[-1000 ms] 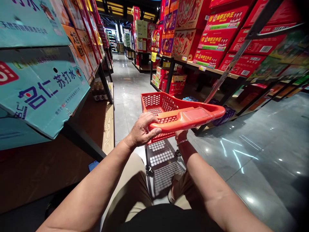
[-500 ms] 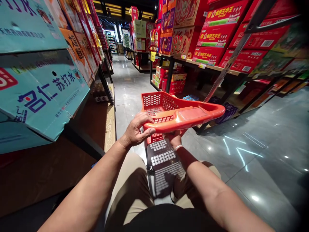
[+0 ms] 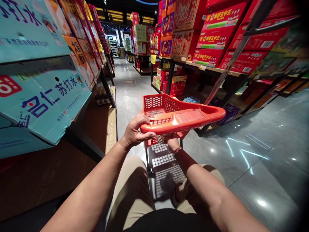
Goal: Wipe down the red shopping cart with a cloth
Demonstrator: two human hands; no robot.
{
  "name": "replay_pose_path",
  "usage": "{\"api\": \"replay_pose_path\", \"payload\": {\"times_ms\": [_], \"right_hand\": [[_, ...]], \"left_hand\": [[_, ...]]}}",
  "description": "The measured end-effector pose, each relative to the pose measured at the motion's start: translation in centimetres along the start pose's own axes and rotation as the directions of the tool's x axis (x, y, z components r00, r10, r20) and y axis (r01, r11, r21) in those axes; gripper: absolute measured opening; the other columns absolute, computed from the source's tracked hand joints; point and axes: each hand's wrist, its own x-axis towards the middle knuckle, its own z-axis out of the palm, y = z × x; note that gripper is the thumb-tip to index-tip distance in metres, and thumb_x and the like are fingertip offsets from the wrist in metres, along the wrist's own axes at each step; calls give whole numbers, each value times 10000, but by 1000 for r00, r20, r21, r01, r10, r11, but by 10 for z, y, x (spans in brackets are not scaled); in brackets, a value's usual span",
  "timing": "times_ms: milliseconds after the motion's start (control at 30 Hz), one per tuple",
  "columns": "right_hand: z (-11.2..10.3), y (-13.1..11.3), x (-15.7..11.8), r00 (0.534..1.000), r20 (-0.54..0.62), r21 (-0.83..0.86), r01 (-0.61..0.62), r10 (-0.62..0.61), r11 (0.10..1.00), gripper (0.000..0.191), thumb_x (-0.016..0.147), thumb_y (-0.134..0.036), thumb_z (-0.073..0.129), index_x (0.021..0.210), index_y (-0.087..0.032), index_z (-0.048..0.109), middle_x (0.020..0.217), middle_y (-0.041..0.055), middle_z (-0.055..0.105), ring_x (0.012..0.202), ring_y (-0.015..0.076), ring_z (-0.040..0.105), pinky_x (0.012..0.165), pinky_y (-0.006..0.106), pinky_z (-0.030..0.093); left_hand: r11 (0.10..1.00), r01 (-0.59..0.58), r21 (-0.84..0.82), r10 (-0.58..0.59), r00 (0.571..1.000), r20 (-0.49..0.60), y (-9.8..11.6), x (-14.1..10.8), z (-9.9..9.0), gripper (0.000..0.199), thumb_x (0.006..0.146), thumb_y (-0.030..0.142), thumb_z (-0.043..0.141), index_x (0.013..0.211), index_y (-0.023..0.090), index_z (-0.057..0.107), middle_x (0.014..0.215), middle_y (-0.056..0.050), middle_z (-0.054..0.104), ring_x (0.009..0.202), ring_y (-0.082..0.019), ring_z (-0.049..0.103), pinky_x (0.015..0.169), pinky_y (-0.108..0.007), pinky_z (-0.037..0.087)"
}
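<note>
A red plastic shopping cart (image 3: 184, 117) with a perforated basket stands in front of my legs. My left hand (image 3: 136, 130) is closed around the left end of its handle rim, fingers over the top and thumb below. My right hand (image 3: 172, 141), with a band at the wrist, reaches beneath the handle near the back of the basket. Its fingers are mostly hidden by the rim and shadow, so its grip is unclear. The visible part of the basket shows only its lattice.
Light-blue cartons (image 3: 43, 96) jut out close on the left, above a wooden lower shelf (image 3: 111, 129). Red boxes (image 3: 214, 40) are stacked on the right shelving. A slanting pole (image 3: 224, 71) rises beyond the cart's right side. Grey floor (image 3: 123, 77) runs ahead between the shelves.
The view has shifted slightly, with the shelves and cartons sitting a little lower in the picture. My left hand keeps its hold on the cart handle; my right hand stays beneath it.
</note>
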Motion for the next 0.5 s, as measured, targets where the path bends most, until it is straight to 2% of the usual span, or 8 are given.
{"api": "replay_pose_path", "payload": {"times_ms": [100, 167, 200, 233, 267, 300, 367, 500], "right_hand": [[5, -30, -38, 972, 210, -137, 139, -109, 981, 307, 543, -117, 735, 832, -197, 669, 857, 28, 707, 835, 200, 641, 763, 340, 587], [1, -69, -67, 773, 474, -263, 581, -421, 770, 352, 650, -96, 669, 976, -229, 695, 964, 37, 693, 904, 194, 644, 784, 335, 584], [-1, -90, -80, 588, 574, -219, 781, -570, 584, 448, 678, -88, 661, 1099, -241, 684, 1043, 53, 677, 936, 198, 644, 797, 346, 582], [-2, -111, -90, 446, 603, -219, 890, -662, 400, 508, 714, -74, 652, 1189, -256, 660, 1107, 67, 659, 982, 207, 638, 853, 380, 573], [-4, -131, -97, 357, 597, -283, 932, -719, 228, 540, 744, -56, 643, 1236, -277, 650, 1120, 71, 648, 995, 209, 629, 875, 391, 564], [-6, -148, -100, 323, 592, -375, 921, -738, 102, 562, 769, -51, 651, 1272, -301, 644, 1154, 77, 632, 1012, 211, 620, 887, 392, 558], [-15, -174, -97, 336, 573, -548, 835, -748, -45, 548, 819, -77, 654, 1303, -333, 642, 1214, 82, 605, 1047, 224, 609, 910, 405, 549], [-69, -201, -66, 520, 502, -772, 630, -691, -87, 435, 836, -215, 688, 1254, -333, 686, 1248, 75, 607, 1092, 283, 597, 913, 459, 530]], "left_hand": [[1000, -14, -9, 14, 1000, 7, -3, 0, -4, 412, 794, 597, 724, 829, 202, 612, 797, -52, 628, 811, -211, 575, 813, -393, 482], [1000, -10, -17, 10, 1000, 0, -4, -1, -6, 407, 795, 594, 723, 833, 203, 617, 806, -55, 631, 818, -214, 581, 826, -400, 484], [1000, -6, -19, 6, 1000, -8, -5, -1, -7, 412, 789, 599, 725, 830, 203, 616, 805, -55, 631, 818, -215, 582, 828, -402, 484], [1000, 1, -20, -1, 1000, -15, -6, -1, -7, 420, 783, 606, 726, 827, 204, 616, 803, -55, 633, 818, -216, 583, 829, -404, 484], [1000, 8, -20, -8, 1000, -23, -6, -1, -7, 429, 776, 615, 728, 824, 203, 617, 803, -58, 636, 817, -218, 583, 825, -403, 485], [1000, 13, -22, -13, 1000, -28, -6, -1, -7, 437, 769, 622, 731, 821, 203, 618, 802, -60, 639, 815, -218, 582, 821, -402, 487], [999, 15, -31, -15, 999, -28, -6, -1, -8, 429, 764, 609, 740, 821, 201, 623, 806, -63, 645, 813, -218, 586, 823, -403, 492], [999, 15, -44, -14, 1000, 1, -5, -1, -13, 376, 766, 541, 760, 851, 198, 633, 850, -73, 666, 840, -223, 616, 865, -415, 504]]}}
